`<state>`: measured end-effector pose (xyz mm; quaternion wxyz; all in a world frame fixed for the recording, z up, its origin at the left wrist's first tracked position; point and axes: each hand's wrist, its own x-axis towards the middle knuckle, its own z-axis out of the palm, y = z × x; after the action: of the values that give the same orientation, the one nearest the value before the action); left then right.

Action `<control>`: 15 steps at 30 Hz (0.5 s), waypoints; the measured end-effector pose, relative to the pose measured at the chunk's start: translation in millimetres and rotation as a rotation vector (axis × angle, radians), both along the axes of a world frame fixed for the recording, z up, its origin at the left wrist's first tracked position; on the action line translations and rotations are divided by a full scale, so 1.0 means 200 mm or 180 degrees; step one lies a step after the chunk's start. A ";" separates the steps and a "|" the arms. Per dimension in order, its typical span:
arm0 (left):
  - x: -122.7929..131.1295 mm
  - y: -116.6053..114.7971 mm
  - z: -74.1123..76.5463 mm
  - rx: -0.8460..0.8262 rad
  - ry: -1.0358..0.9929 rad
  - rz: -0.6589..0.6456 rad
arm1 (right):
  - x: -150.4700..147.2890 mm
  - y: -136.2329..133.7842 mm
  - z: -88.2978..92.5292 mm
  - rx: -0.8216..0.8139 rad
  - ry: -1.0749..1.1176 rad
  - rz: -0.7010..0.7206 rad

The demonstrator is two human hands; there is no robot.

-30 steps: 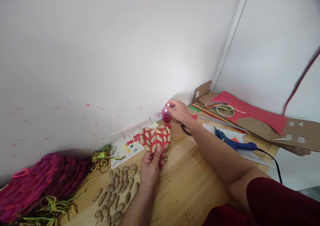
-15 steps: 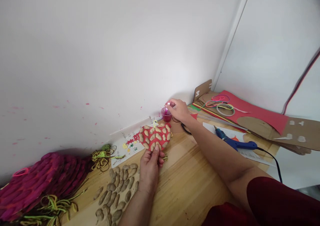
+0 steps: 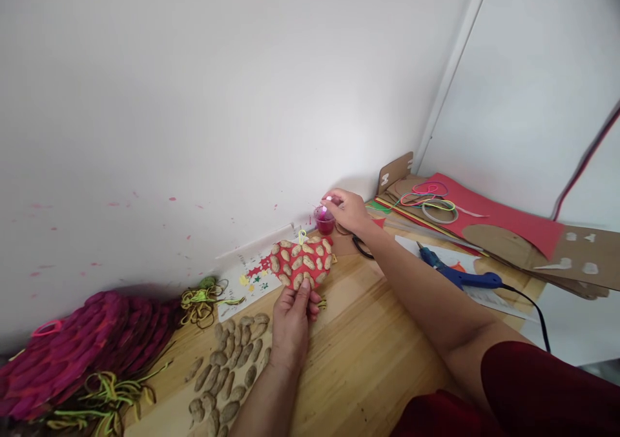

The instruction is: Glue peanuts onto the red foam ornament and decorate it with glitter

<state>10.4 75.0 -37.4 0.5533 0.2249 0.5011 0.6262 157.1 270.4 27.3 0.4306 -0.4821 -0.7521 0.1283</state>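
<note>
A red heart-shaped piece (image 3: pixel 310 263) covered with peanut shells is pinched at its lower tip between the thumb and fingers of my left hand (image 3: pixel 293 317). A yellow loop (image 3: pixel 302 236) stands at its top. My right hand (image 3: pixel 347 210) has its fingers closed on a brush with a whitish-pink handle (image 3: pixel 327 203), whose lower end is in a small clear cup of magenta paint (image 3: pixel 324 221) by the wall. Loose peanuts (image 3: pixel 227 366) lie on the wooden table (image 3: pixel 363 340) to the left of my left wrist.
Magenta-painted pieces (image 3: pixel 92 340) are stacked at the left, with yellow-green strings (image 3: pixel 109 398) nearby. Small paper stars (image 3: pixel 258 279) lie on a white sheet behind the heart. At the right are a blue glue gun (image 3: pixel 460 277) with a cord, red paper (image 3: pixel 498 214), cardboard and a tape roll (image 3: pixel 440 211).
The whole view has shifted slightly. Both hands keep nearly the same places, the left on the heart and the right on the brush at the cup.
</note>
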 end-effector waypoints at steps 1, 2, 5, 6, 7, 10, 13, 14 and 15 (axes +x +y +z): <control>0.00 0.00 0.00 0.0006 0.0009 0.0002 | 0.00 0.00 0.00 0.0010 -0.0021 -0.0006; 0.00 0.00 0.00 0.0013 0.0016 0.0005 | 0.00 0.00 0.00 0.0018 -0.0038 -0.0020; 0.00 0.00 -0.01 0.0046 0.0006 -0.0012 | 0.00 -0.01 0.01 0.0041 -0.0072 -0.0100; 0.00 0.00 -0.01 0.0054 -0.0008 -0.0018 | 0.00 0.00 0.01 0.0057 -0.0083 -0.0136; 0.00 0.00 -0.01 0.0054 -0.0026 -0.0022 | 0.00 0.00 0.01 0.0076 -0.0085 -0.0176; 0.00 0.00 0.00 0.0065 -0.0077 -0.0020 | 0.01 0.00 0.02 0.0123 0.0011 -0.0301; 0.00 0.00 0.00 0.0089 -0.0070 -0.0014 | 0.00 0.00 0.06 0.0228 0.0313 -0.0396; 0.01 0.00 0.00 0.0095 -0.0047 -0.0008 | 0.00 -0.01 0.08 0.0241 0.0523 -0.0362; 0.01 0.00 0.01 0.0096 -0.0020 0.0002 | -0.01 -0.02 0.11 0.0204 0.0794 -0.0274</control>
<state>11.8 75.2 -36.0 0.5512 0.2311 0.4899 0.6346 155.8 266.5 49.3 0.5411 -0.4803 -0.6750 0.1446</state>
